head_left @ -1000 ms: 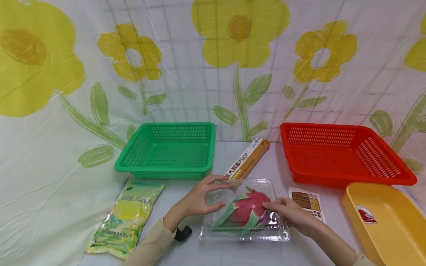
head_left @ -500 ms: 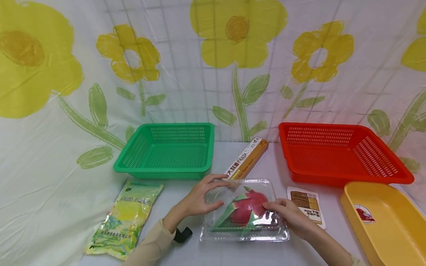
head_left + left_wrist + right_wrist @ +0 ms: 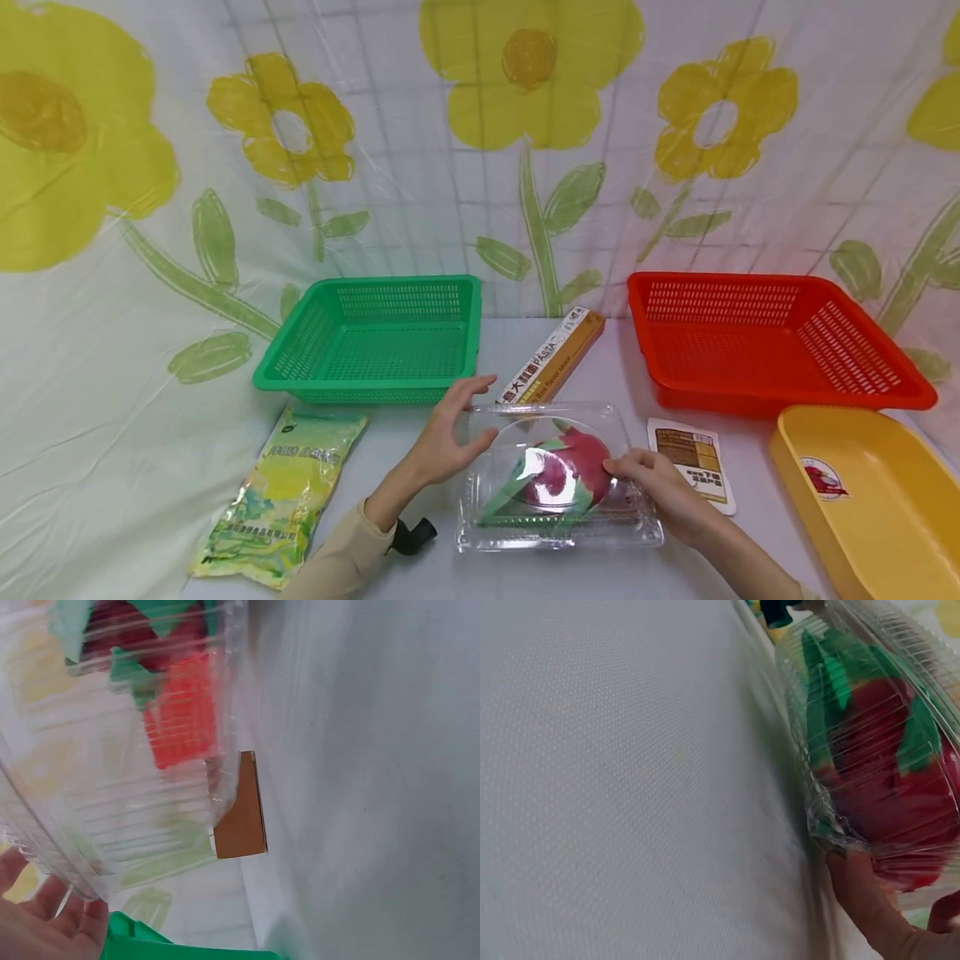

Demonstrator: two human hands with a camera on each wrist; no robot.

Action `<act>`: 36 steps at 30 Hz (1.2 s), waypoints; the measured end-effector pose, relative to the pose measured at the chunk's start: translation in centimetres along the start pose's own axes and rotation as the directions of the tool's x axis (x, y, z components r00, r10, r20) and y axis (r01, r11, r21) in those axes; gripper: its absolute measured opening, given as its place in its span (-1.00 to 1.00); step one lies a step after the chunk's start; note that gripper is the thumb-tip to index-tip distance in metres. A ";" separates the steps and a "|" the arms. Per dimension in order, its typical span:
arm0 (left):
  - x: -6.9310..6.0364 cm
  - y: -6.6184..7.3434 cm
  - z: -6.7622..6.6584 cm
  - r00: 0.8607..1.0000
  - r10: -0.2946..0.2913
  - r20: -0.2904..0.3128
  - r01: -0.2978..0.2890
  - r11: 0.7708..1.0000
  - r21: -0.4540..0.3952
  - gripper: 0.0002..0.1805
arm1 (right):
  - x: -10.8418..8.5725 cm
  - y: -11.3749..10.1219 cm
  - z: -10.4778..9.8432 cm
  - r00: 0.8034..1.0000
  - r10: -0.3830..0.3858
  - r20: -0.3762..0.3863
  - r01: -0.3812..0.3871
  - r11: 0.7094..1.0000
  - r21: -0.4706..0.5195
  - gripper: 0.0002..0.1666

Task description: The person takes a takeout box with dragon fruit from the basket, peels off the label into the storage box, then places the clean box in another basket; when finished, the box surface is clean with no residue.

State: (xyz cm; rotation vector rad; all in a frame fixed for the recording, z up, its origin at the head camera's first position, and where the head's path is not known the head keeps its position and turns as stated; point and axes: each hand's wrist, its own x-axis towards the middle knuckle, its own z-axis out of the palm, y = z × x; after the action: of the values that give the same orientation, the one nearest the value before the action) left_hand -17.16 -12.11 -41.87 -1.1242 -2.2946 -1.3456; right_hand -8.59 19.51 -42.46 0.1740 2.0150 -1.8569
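Observation:
A clear plastic clamshell container (image 3: 558, 540) with a red-and-green dragon fruit (image 3: 588, 458) inside is in the middle of the head view. My right hand (image 3: 663, 490) pinches its right side, thumb on top; in the right wrist view the thumb and a fingertip show at one corner. At the left side is my left hand (image 3: 442, 442), thumb and fingers spread apart. The left wrist view shows its fingers (image 3: 52, 896) against the container's rim. Behind the container lies a pasta box (image 3: 551, 358), its near end partly covered.
A green basket (image 3: 367, 394) stands back left, a red basket (image 3: 780, 404) back right. The yellow tub (image 3: 885, 517) is at the right, beside a brown-and-white packet (image 3: 693, 467). At the left lies a yellow-green bag (image 3: 285, 492).
The container has shifted slightly right and tilted a little, with a new glare on its lid. My left fingers have drawn back from over the lid to its left edge.

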 end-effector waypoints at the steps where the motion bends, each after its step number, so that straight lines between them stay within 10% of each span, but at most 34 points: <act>1: 0.0 0.0 0.0 1.000 -0.002 -0.018 0.002 1.000 -0.001 -0.31 | -0.1 0.0 -0.1 1.000 -0.001 0.001 0.001 1.000 -0.001 -0.68; 8: -0.2 0.5 0.6 0.989 -0.098 -0.111 0.087 0.992 -0.094 -0.26 | -0.3 -0.1 -0.8 0.999 -0.030 0.032 0.029 0.999 0.028 -0.75; 11: -0.4 1.2 1.2 0.973 -0.219 -0.068 0.198 0.951 -0.236 -0.20 | -0.5 -0.2 -1.3 0.997 -0.050 0.053 0.046 0.996 0.072 -0.78; 14: -0.6 2.1 1.6 0.926 -0.373 0.060 0.367 0.852 -0.374 -0.10 | -0.7 -0.4 -1.9 0.994 -0.076 0.073 0.068 0.991 0.115 -0.77; 20: -0.5 2.8 1.7 0.772 -0.530 0.351 0.627 0.545 -0.556 0.01 | -0.9 -0.6 -2.6 0.994 -0.083 0.071 0.075 0.991 0.112 -0.55; 25: -0.8 2.7 1.8 0.730 -0.500 0.466 0.665 0.361 -0.654 0.01 | -0.8 -0.8 -2.4 0.998 -0.062 0.021 0.060 0.995 0.085 -0.50; 29: -0.9 2.8 2.2 0.709 -0.491 0.506 0.680 0.288 -0.674 -0.06 | -0.6 -0.8 -2.3 0.997 -0.036 -0.063 0.038 0.999 0.026 -0.53; 36: -0.6 3.5 2.5 0.707 -0.536 0.462 0.664 0.278 -0.694 -0.18 | -0.5 -1.2 -2.6 0.999 -0.032 -0.020 0.032 0.999 0.001 -0.30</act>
State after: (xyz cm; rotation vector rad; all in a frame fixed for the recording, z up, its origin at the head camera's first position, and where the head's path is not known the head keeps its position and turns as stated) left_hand -13.82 -9.42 -41.34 -0.4020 -2.2399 -3.0035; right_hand -9.05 22.06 -41.08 0.1625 2.0419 -1.8831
